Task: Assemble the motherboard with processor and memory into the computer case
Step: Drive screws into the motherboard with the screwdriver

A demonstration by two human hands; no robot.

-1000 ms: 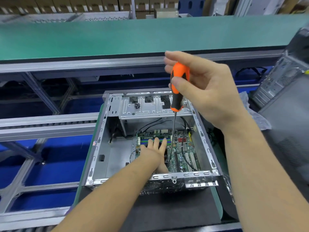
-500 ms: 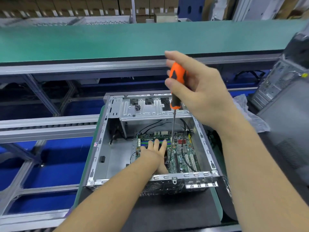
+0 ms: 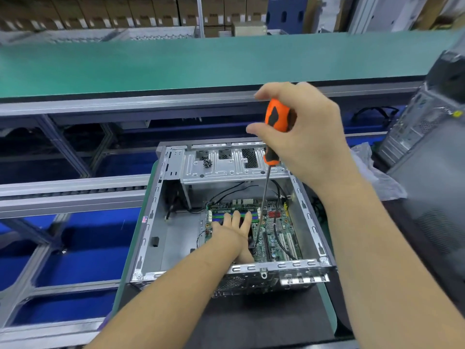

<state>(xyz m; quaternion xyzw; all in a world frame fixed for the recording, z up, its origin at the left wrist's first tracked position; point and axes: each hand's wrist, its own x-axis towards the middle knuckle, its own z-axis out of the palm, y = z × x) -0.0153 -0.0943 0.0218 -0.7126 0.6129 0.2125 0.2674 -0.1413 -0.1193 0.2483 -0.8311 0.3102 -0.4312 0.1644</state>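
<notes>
One open computer case (image 3: pixel 151 222), one motherboard (image 3: pixel 274 233) lying on its floor, one screwdriver (image 3: pixel 275 122).

We press our left hand (image 3: pixel 232 231) flat on the board, fingers straight; our right hand (image 3: pixel 307 137) curls around the orange handle, shaft upright, tip down on the board. One second case (image 3: pixel 432 137) stands at right; no lettering is legible.

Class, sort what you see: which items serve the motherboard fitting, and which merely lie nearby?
In use: screwdriver, right hand, left hand, motherboard, computer case.
Lying about: loose screws, plastic bag, second case, green bench.
</notes>
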